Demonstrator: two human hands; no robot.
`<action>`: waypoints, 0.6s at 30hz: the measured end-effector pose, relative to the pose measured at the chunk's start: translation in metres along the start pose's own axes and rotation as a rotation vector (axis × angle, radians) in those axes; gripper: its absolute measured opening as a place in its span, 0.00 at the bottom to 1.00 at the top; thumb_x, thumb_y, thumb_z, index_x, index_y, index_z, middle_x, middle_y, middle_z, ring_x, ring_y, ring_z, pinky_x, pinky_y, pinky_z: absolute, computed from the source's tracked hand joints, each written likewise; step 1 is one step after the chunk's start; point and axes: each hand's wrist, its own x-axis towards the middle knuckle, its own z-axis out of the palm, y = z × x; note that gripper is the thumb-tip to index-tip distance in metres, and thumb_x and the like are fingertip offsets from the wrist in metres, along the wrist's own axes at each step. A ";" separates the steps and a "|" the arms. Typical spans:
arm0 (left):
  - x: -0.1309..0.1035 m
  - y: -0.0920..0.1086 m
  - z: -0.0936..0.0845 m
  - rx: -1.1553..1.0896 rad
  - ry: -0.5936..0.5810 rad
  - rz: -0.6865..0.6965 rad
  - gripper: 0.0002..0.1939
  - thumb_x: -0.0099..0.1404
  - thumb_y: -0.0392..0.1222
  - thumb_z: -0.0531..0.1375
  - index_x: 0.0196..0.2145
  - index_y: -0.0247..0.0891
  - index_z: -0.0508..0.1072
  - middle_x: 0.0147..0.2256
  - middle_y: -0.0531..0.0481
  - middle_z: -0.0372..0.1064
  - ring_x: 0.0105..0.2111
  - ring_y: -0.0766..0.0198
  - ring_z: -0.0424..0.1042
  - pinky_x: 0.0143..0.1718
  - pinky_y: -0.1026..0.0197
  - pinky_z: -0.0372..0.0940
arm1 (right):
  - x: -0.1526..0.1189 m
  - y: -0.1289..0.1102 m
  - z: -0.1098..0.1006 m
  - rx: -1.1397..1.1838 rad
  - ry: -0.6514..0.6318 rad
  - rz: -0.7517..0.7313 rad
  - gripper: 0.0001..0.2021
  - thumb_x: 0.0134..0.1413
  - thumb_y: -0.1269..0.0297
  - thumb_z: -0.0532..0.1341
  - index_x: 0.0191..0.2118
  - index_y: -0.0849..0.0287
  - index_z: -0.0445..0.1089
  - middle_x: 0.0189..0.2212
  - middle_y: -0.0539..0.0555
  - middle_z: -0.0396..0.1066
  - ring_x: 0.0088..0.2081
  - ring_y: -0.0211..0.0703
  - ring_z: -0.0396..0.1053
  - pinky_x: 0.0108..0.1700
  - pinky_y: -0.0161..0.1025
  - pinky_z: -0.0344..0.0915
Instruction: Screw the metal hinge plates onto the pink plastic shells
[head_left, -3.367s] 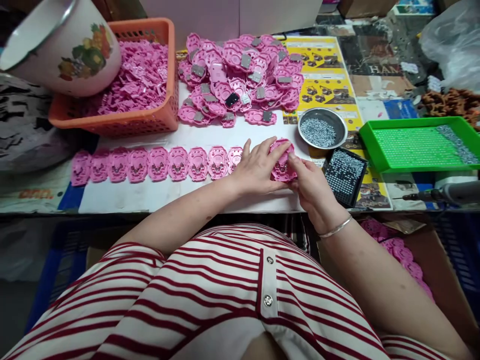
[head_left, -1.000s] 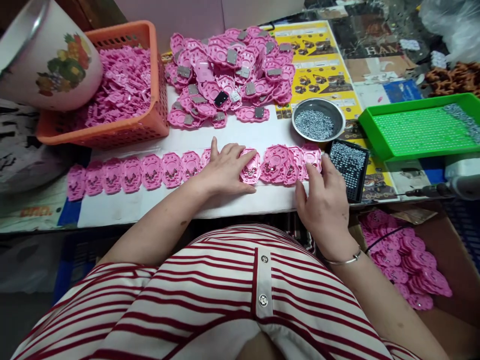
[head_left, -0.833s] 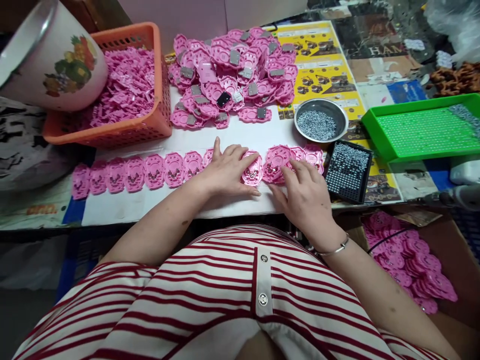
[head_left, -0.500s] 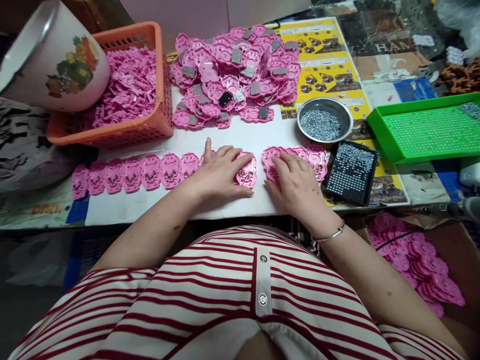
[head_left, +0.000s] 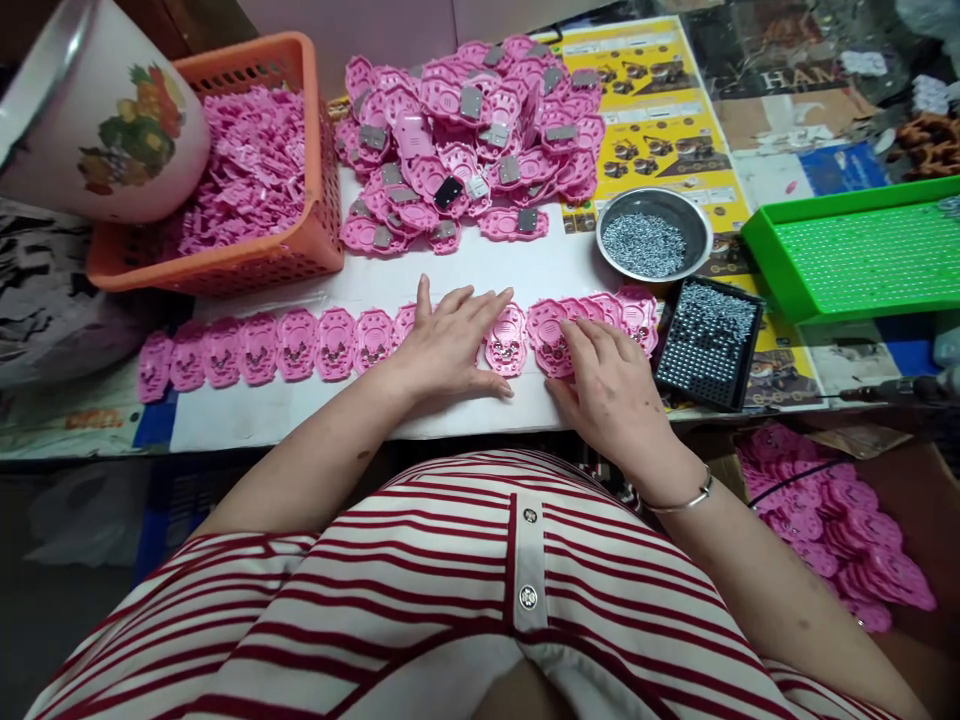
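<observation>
A line of pink plastic shell halves with small metal parts in them runs along a white sheet. Over the right end of this line lies my left hand, fingers spread and thumb out, beside a shell half at its fingertips. My right hand rests its bent fingers on a group of overlapping pink shell halves, thumb apart at their near edge. Its palm hides part of that group. I see nothing lifted in either hand.
Behind are a heap of pink shells with grey pieces and an orange basket of pink parts. A metal bowl of screws, a black perforated tray and a green tray stand right. A box of pink shells sits below.
My right hand has shifted right and slightly nearer over the overlapping shells, uncovering more of the leftmost one. My left hand's fingers have drawn off the end shell, which now shows more fully.
</observation>
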 end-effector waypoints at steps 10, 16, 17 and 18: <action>-0.015 0.001 -0.007 -0.004 0.016 0.063 0.58 0.56 0.70 0.65 0.72 0.39 0.46 0.71 0.37 0.45 0.70 0.38 0.41 0.66 0.26 0.21 | -0.001 -0.008 0.005 -0.038 0.077 -0.038 0.28 0.62 0.57 0.55 0.63 0.67 0.59 0.52 0.67 0.72 0.56 0.59 0.64 0.59 0.55 0.64; 0.004 0.033 -0.005 0.012 0.032 0.131 0.48 0.62 0.66 0.62 0.71 0.43 0.49 0.71 0.38 0.45 0.71 0.39 0.42 0.66 0.27 0.23 | -0.017 0.017 -0.003 -0.068 0.144 0.107 0.33 0.59 0.47 0.56 0.61 0.68 0.61 0.57 0.70 0.67 0.58 0.61 0.63 0.61 0.57 0.64; 0.009 0.038 -0.004 0.013 0.024 0.139 0.49 0.62 0.66 0.62 0.71 0.44 0.49 0.71 0.38 0.44 0.71 0.39 0.42 0.67 0.27 0.24 | -0.019 0.019 -0.003 -0.075 0.135 0.119 0.33 0.58 0.46 0.57 0.61 0.67 0.61 0.58 0.71 0.66 0.59 0.62 0.62 0.61 0.58 0.64; 0.014 0.043 -0.004 0.014 0.012 0.147 0.50 0.61 0.66 0.63 0.71 0.44 0.48 0.71 0.37 0.43 0.71 0.39 0.41 0.67 0.27 0.24 | -0.021 0.020 -0.002 -0.080 0.124 0.122 0.33 0.58 0.46 0.57 0.61 0.67 0.61 0.58 0.71 0.65 0.59 0.63 0.62 0.61 0.59 0.63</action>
